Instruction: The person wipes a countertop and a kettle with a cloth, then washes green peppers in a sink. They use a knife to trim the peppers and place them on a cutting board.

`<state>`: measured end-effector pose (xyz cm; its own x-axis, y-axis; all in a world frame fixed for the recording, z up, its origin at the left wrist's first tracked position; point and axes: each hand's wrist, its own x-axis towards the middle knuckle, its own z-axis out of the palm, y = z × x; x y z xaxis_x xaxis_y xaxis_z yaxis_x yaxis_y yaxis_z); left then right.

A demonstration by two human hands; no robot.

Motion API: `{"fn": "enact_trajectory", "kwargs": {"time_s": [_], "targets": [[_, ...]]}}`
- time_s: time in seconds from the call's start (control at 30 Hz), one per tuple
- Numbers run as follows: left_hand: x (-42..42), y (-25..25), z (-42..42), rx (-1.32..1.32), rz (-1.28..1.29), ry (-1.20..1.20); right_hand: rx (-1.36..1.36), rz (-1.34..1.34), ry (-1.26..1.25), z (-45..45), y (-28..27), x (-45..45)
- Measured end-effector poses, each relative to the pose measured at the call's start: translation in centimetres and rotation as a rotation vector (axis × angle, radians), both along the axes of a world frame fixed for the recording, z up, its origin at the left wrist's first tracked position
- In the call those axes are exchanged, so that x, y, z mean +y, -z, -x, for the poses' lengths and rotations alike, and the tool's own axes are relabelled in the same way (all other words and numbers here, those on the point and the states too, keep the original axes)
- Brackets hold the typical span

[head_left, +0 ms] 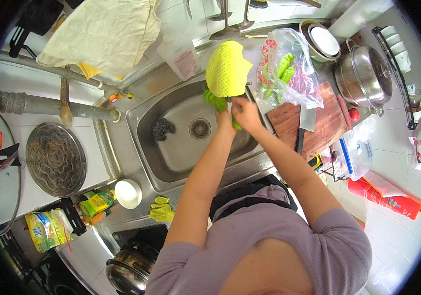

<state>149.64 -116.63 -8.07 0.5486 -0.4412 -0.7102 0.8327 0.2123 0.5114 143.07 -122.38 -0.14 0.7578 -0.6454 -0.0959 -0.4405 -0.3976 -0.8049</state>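
Note:
Both of my hands are over the right part of the steel sink [175, 155], just below a yellow textured cover [229, 68] on the faucet. My left hand [225, 118] holds green peppers [214, 100], which stick out on its left side and between the hands. Against them, at the stream under the faucet, is my right hand [245, 113]; its fingers are bent, and whether they grip a pepper cannot be told. A black mesh scourer [163, 128] lies in the sink left of the drain [199, 129]. More green peppers [286, 68] lie in a clear plastic bag [306, 84] at the right.
A cleaver [307, 120] rests on the wooden cutting board [324, 129] right of the sink. Beyond it stand a lidded steel pot [361, 73] and stacked bowls [323, 40]. A white bowl [128, 194] and yellow-green gloves [161, 210] sit at the sink's near left.

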Motion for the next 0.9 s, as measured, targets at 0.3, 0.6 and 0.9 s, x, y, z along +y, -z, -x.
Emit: {"fn": "enact_trajectory", "kwargs": {"time_s": [0.3, 0.6, 0.9], "targets": [[8.8, 0.8, 4.7, -0.799, -0.563, 0.582, 0.141, -0.243, 0.355, -3.6, 8.1, 4.1], [13.3, -7.1, 5.1, -1.309, -0.865, 0.839, -0.168, -1.102, 0.648, -4.7, 12.9, 2.7], [12.9, -5.6, 5.0, -1.514, -0.975, 1.084, 0.117, -0.671, 0.605, -4.0, 13.5, 6.3]]}}
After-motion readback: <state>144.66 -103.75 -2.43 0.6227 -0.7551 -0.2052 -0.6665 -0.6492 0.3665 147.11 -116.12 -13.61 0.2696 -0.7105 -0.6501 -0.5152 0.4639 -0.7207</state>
